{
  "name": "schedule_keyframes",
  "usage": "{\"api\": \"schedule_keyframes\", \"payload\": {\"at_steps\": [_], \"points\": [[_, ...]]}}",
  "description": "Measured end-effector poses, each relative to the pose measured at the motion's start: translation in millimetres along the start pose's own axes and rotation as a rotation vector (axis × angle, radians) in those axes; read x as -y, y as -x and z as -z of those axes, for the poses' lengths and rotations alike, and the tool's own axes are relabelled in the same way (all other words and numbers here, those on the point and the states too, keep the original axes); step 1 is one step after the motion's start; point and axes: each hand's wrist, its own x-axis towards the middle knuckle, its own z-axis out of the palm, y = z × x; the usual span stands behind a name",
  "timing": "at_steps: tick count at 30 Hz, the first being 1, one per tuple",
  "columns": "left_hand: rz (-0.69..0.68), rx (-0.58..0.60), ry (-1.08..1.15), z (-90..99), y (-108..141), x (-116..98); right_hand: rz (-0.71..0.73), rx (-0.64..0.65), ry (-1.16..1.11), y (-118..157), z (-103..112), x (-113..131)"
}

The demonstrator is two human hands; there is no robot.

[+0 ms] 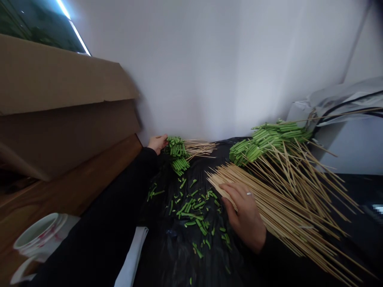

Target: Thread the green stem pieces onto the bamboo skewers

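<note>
At the far end of the black plastic sheet (pixel 167 247), my left hand (pixel 158 144) reaches to a small stack of skewered green stalks (pixel 177 148). Its fingers are curled against the stack's left end, and their tips are partly hidden. Bare bamboo skewers stick out of this stack to the right. My right hand (pixel 243 215) lies over a big spread of bamboo skewers (pixel 281 207), palm down. Thumb and fingers close around several skewers near their pointed left ends. A ring shows on one finger. Short cut pieces of green stalk (pixel 191 207) lie scattered between my hands.
A larger pile of skewered green stalks (pixel 269 139) lies at the back right, its sticks fanning toward me. A cardboard box (pixel 68 131) and a white mug (pixel 44 235) stand on the left. White wall (pixel 209 71) closes the back; a plastic bag with black cables (pixel 344 103) is at right.
</note>
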Motion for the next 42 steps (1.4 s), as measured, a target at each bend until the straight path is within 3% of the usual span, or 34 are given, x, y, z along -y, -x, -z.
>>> {"api": "schedule_keyframes", "payload": {"at_steps": [3, 6, 9, 12, 14, 16, 20, 22, 25, 28, 42], "points": [[-0.021, -0.044, -0.032, 2.6, 10, 1, -0.004, -0.015, -0.011, -4, 2, -4], [-0.032, -0.021, -0.045, 13.1, 41, 3, -0.01, -0.064, -0.005, -12, 9, -11], [-0.033, 0.125, -0.024, 28.9, 95, 11, -0.031, -0.108, 0.024, -21, 21, -20], [-0.002, 0.418, -0.06, 40.9, 154, 25, -0.062, -0.139, 0.061, -29, 33, -31], [0.002, 0.515, -0.127, 42.9, 183, 38, -0.08, -0.123, 0.093, -32, 38, -38], [-0.052, 0.529, -0.189, 40.9, 197, 56, -0.082, -0.077, 0.12, -32, 39, -42], [-0.363, 0.342, -0.399, 38.0, 195, 94, -0.058, 0.087, 0.152, -27, 33, -40], [-0.464, 0.32, -0.502, 40.3, 190, 109, -0.051, 0.206, 0.184, -23, 27, -35], [-0.437, 0.338, -0.485, 45.0, 186, 120, -0.069, 0.367, 0.27, -16, 20, -27], [-0.399, 0.349, -0.444, 46.7, 186, 123, -0.099, 0.446, 0.341, -12, 17, -24], [-0.344, 0.394, -0.436, 44.9, 188, 123, -0.115, 0.479, 0.466, -10, 19, -32]]}}
